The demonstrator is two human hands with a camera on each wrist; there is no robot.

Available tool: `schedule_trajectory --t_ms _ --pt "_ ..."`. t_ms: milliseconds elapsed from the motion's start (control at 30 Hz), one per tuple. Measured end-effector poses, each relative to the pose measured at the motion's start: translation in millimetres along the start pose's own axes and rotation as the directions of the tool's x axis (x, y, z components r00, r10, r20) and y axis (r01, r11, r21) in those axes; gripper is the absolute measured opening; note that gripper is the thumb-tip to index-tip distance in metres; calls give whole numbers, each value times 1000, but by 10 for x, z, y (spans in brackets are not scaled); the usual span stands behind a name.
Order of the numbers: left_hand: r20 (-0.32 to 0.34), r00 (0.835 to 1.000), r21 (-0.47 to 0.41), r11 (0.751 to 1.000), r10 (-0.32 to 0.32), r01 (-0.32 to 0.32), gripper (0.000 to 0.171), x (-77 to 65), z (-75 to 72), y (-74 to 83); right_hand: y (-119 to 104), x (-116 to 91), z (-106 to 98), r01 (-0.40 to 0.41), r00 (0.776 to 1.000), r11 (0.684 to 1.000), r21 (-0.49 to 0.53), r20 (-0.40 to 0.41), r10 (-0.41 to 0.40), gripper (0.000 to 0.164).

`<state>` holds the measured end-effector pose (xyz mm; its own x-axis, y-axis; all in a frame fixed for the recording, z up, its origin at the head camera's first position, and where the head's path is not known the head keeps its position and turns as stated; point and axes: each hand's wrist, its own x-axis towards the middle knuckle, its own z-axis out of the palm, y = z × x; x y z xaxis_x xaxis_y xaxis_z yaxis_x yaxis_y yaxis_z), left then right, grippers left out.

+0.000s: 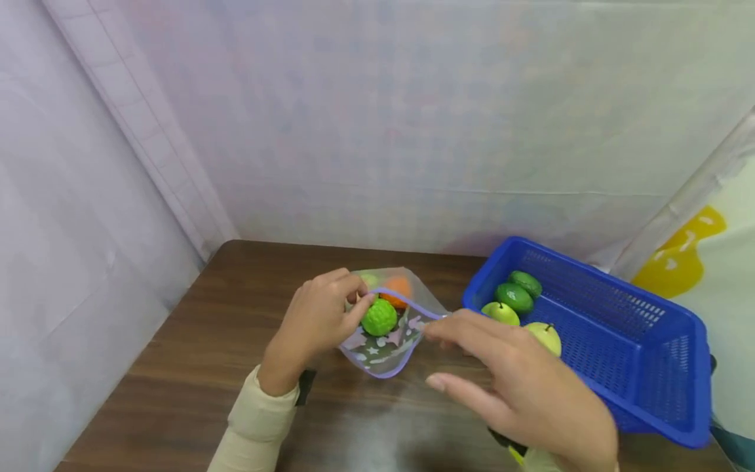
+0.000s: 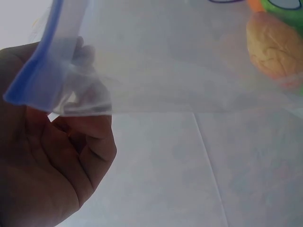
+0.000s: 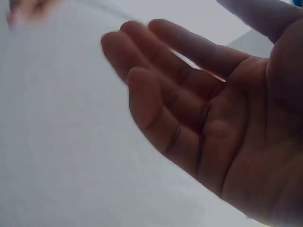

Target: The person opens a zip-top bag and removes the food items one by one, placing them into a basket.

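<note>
A clear zip bag [image 1: 373, 357] with a purple edge and a star print lies on the table, its mouth spread apart. Inside show a bumpy green fruit [image 1: 379, 317], an orange fruit [image 1: 401, 286] and part of a pale green one [image 1: 369, 279]. My left hand [image 1: 321, 311] pinches the bag's edge between thumb and fingers; in the left wrist view the blue zip strip [image 2: 35, 71] runs by that hand. My right hand [image 1: 513, 373] has its fingers extended and thumb apart, fingertips right at the bag's right corner. The right wrist view shows its palm with nothing in it.
A blue plastic basket [image 1: 666, 364] stands at the right of the brown wooden table [image 1: 194, 341]. Two dark green fruits [image 1: 515, 298] and two yellow-green pears [image 1: 544, 336] lie at its left side. White fabric walls [image 1: 377, 131] rise behind and at the left.
</note>
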<state>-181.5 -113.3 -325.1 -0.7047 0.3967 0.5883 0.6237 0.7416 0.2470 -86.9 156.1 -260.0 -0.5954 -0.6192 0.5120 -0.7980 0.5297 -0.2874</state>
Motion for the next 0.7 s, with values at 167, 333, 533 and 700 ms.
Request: schedule_trajectory --t_ms 167,333,533,700 --pt "-1 1000 -8 1000 14 -14 11 -4 9 2 59 192 357 -123 982 992 4 143 121 41" --pt "-13 1000 -5 1000 17 -17 11 -6 21 -1 194 397 641 -156 956 987 -33 246 159 32" --pt "8 1000 -12 1000 3 -3 11 -4 11 7 310 598 1084 -167 940 979 -118 280 194 33" --pt "17 1000 -17 1000 2 -2 10 -7 29 3 384 667 1362 -251 922 931 -263 229 313 46"
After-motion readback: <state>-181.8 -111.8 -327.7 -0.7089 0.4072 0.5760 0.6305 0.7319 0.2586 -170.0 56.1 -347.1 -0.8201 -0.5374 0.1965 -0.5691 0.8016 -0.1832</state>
